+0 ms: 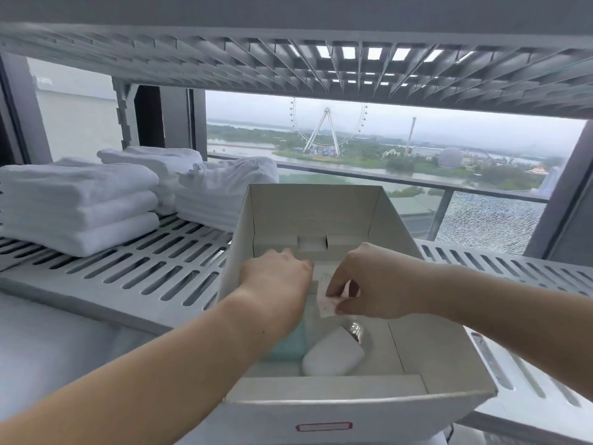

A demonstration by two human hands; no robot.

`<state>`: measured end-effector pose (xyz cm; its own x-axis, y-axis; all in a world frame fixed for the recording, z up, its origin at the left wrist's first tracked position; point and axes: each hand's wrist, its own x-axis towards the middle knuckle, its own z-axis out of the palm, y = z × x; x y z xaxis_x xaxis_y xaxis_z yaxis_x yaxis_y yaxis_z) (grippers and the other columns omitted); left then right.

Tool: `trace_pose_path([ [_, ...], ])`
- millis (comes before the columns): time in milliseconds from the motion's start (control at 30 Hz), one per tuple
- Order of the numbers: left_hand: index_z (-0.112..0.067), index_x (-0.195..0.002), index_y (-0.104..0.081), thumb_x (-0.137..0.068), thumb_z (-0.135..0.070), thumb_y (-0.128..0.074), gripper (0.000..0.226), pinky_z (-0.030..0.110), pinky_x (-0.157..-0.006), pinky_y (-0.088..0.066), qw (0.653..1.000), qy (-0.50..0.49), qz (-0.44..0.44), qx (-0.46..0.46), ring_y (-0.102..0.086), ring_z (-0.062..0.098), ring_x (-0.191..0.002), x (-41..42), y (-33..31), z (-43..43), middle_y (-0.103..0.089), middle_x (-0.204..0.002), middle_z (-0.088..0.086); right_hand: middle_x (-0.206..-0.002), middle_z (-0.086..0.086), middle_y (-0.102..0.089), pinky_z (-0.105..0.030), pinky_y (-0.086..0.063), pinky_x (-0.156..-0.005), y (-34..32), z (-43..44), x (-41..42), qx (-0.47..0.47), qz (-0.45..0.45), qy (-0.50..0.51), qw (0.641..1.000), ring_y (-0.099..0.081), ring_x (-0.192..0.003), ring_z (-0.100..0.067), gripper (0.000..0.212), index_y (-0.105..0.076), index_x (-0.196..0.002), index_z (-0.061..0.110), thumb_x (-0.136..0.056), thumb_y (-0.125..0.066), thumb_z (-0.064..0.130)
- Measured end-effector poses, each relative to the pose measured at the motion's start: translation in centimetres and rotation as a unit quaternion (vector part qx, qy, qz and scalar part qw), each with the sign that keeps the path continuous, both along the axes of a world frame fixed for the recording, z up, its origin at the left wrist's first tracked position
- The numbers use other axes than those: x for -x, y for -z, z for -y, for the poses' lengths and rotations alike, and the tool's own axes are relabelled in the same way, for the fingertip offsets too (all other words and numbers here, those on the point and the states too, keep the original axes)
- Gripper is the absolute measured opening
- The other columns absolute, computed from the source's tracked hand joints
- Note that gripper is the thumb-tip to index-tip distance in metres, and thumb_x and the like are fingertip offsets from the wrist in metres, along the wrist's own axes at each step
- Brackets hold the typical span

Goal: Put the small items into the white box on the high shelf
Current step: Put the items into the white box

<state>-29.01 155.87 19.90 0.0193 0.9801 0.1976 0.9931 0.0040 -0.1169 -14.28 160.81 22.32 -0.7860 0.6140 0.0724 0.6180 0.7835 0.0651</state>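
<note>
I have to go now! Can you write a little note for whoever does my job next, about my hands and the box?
Left hand: inside the white box, palm down; what it holds, if anything, is hidden.
Right hand: over the box, pinching a small white packet.
Already in the box: a white oval case and a teal item, partly under the left arm.
Box sits on the slatted shelf, folded towels to its left.
Left: drop the packet in. No other loose items are in view.
</note>
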Motion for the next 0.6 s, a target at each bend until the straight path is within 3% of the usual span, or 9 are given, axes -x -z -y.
trace_pose_path([
  [167, -0.021, -0.124, -0.045, -0.085, -0.009, -0.053, 0.041, 0.032, -0.069, -0.036, 1.000, 0.007, -0.005, 0.023, -0.047, 0.026, -0.112, 0.0, -0.3, 0.1, -0.048, -0.118, 0.006, -0.110, -0.002, -0.067, -0.025, -0.046, -0.082, 0.8, 0.3, 0.4, 0.033, 0.046, 0.025, 0.998, -0.059, -0.100, -0.019, 0.040, -0.062, -0.115, 0.016, -0.084, -0.060, 0.040],
  [267, -0.025, -0.128, -0.045, -0.086, -0.009, -0.051, 0.046, 0.030, -0.070, -0.039, 0.999, 0.030, 0.001, 0.044, -0.050, 0.024, -0.112, 0.1, -0.3, -0.4, -0.050, -0.123, 0.003, -0.116, -0.001, -0.065, -0.023, -0.042, -0.083, 0.6, -0.3, 0.0, 0.028, 0.052, 0.041, 0.997, -0.058, -0.106, -0.019, 0.034, -0.060, -0.119, 0.017, -0.088, -0.058, 0.030],
  [333, -0.030, -0.131, -0.043, -0.088, -0.009, -0.049, 0.049, 0.030, -0.078, -0.045, 0.993, 0.075, 0.005, 0.086, -0.050, 0.023, -0.115, 0.1, -0.2, -0.5, -0.050, -0.127, 0.002, -0.113, -0.003, -0.066, -0.025, -0.043, -0.085, 0.5, -0.5, -0.2, 0.010, 0.062, 0.055, 0.997, -0.057, -0.105, -0.020, 0.031, -0.062, -0.116, 0.014, -0.087, -0.059, 0.025],
  [467, -0.041, -0.143, -0.017, -0.091, -0.007, -0.041, 0.067, 0.037, -0.106, -0.035, 0.956, 0.162, -0.038, 0.240, -0.031, 0.023, -0.135, 0.2, 0.3, -0.3, -0.025, -0.152, 0.000, -0.097, -0.011, -0.068, -0.035, -0.049, -0.079, 0.8, -0.9, -0.4, -0.027, 0.125, 0.072, 0.989, -0.059, -0.095, -0.029, 0.029, -0.066, -0.101, 0.005, -0.083, -0.063, 0.027],
  [600, -0.052, -0.140, -0.004, -0.091, -0.008, -0.036, 0.073, 0.041, -0.108, -0.033, 0.939, 0.165, -0.059, 0.296, -0.023, 0.024, -0.139, 0.2, 0.8, 0.0, -0.003, -0.158, -0.004, -0.104, -0.012, -0.066, -0.038, -0.049, -0.084, 1.1, -1.3, -0.5, -0.071, 0.141, 0.078, 0.984, -0.057, -0.102, -0.030, 0.029, -0.063, -0.106, 0.003, -0.085, -0.058, 0.022],
])
